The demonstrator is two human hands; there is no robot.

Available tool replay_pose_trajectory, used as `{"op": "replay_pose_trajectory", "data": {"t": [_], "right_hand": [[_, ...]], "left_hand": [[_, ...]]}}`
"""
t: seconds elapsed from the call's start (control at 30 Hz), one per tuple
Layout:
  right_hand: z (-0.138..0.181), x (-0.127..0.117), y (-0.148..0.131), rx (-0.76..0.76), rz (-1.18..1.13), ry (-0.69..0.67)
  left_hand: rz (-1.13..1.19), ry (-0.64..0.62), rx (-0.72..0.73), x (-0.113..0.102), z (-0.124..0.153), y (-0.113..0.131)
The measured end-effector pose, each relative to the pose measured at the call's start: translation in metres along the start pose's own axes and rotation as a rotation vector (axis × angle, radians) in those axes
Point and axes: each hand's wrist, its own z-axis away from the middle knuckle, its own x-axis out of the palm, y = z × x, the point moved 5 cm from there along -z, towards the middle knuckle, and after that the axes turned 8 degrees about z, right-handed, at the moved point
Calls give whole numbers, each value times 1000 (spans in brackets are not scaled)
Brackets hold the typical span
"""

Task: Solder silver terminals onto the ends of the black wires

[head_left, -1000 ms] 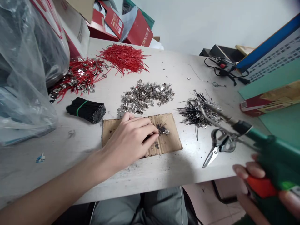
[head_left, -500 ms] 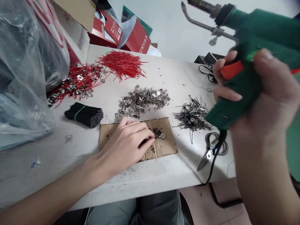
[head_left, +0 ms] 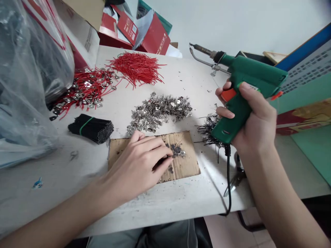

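Soldering gun lower, above black wires

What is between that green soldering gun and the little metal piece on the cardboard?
Nothing visible blocks the way. The right hand holds the soldering gun up in the air, right of the metal piece. The left hand lies beside that piece on the cardboard, to its left.

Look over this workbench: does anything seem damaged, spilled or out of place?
The cardboard pad beneath the left hand is blotched with dark, burnt-looking residue around a small metal tab, and dark flecks are scattered over the white table beside it.
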Motion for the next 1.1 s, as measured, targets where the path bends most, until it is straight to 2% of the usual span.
{"op": "replay_pose_trajectory", "data": {"t": [0.47, 0.67, 0.8, 0.9, 0.97, 1.1], "right_hand": [[5, 3, 7, 7, 16, -29], [5, 2, -3, -10, -16, -15], [-1, -10, -20, -102, -44, 12], [-9, -28, -34, -193, -127, 94], [-14, -41, -42, -241, -199, 148], [-23, -63, -51, -299, -258, 184]], "left_hand": [[55, 24, 6, -6, -2, 0], [120, 58, -9, -8, -1, -4], [162, 138, -6, -24, -5, 1], [133, 187, -10, -35, -20, 15], [115, 217, -18, -35, -37, 26], [176, 195, 18, -8, -82, 45]]}}
